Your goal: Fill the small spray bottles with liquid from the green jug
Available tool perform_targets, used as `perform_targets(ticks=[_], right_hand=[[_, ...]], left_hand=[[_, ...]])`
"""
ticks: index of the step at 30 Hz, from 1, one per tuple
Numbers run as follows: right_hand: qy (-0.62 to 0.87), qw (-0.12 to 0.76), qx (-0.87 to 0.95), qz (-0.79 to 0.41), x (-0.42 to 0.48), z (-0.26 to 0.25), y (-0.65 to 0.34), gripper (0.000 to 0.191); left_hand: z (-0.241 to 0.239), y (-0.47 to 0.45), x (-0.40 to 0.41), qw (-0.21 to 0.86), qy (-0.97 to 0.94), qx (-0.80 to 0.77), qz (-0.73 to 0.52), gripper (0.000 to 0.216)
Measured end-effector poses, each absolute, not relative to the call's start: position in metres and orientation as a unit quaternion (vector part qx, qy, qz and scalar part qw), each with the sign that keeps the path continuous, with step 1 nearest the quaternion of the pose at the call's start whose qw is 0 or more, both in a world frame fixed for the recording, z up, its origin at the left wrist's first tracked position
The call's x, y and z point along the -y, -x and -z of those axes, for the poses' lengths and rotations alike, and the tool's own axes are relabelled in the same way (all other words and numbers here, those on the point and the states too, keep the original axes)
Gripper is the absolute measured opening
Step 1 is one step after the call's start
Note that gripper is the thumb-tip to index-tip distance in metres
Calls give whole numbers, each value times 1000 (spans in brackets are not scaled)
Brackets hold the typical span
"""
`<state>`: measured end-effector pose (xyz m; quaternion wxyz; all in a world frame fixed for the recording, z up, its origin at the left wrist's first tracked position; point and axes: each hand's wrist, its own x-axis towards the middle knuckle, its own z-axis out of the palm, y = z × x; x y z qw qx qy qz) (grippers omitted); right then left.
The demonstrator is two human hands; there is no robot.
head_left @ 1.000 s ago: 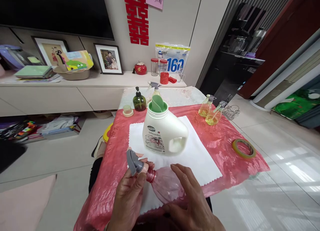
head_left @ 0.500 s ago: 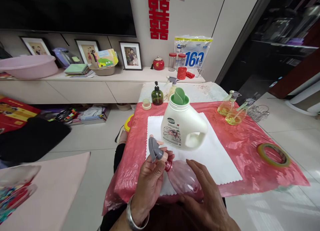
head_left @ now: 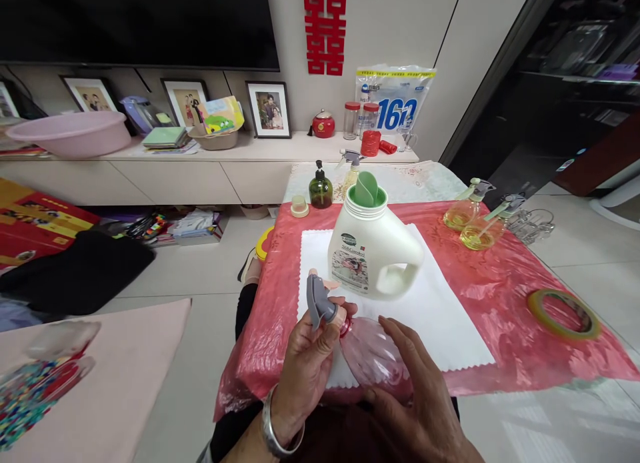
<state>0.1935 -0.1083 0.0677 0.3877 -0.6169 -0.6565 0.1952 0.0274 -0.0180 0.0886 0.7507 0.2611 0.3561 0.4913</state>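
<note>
While I watch from afar through the head camera, the pink transparent bottle [head_left: 373, 353] lies between the person's 2 hands at the near edge of the white cloth [head_left: 447, 329]. Its long axis runs obliquely, base toward the near right, neck toward the far left. The gray spray head [head_left: 320, 303] sits at the neck end, its pale nozzle tip [head_left: 313, 273] pointing away from the wearer and its trigger [head_left: 330, 285] on the side toward the jug [head_left: 375, 249]. I note the left hand [head_left: 311, 349] with thumb and fingers pinched on the spray head's collar; the right hand [head_left: 423, 383] cups the bottle's lower body, fingers on the far side, thumb on the near side.

The jug stands upright just beyond the hands and limits forward travel. I find lateral room to the right, where the cloth's scalloped margin gives way to the red sheet [head_left: 470, 269], as far as the tape roll [head_left: 550, 327].

Because the right hand conceals the base, I cannot tell whether it touches the cloth. Left fingers mask part of the collar joint. The jug covers the lower portion of a rear spray bottle [head_left: 353, 163], and its finest label print is illegible.
</note>
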Motion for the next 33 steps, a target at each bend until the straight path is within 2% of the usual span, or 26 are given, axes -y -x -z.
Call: perform_targets(ticks=[12,18,22,25,30,33], right_hand=[[622,392,655,-173,109,-68,-193,70],[614,403,667,-126,109,-65,-192,72],[602,436,651,-150,106,-64,-196,69],[579,479,617,-234,106,-60,-198,68],[446,567,393,-571,104,-60,-190,72],[359,583,272,-676,98,-64,-183,67]], left_hand=[[-90,-27,18,755,-306,-327,-479,30],[-89,-27,19,762,-307,-322,-471,31],[-90,-25,17,779,-309,-313,-446,36],[-88,-21,16,796,-306,-300,-427,36],[-80,-14,18,824,-302,-260,-403,36],[-77,-14,20,835,-296,-240,-396,33]])
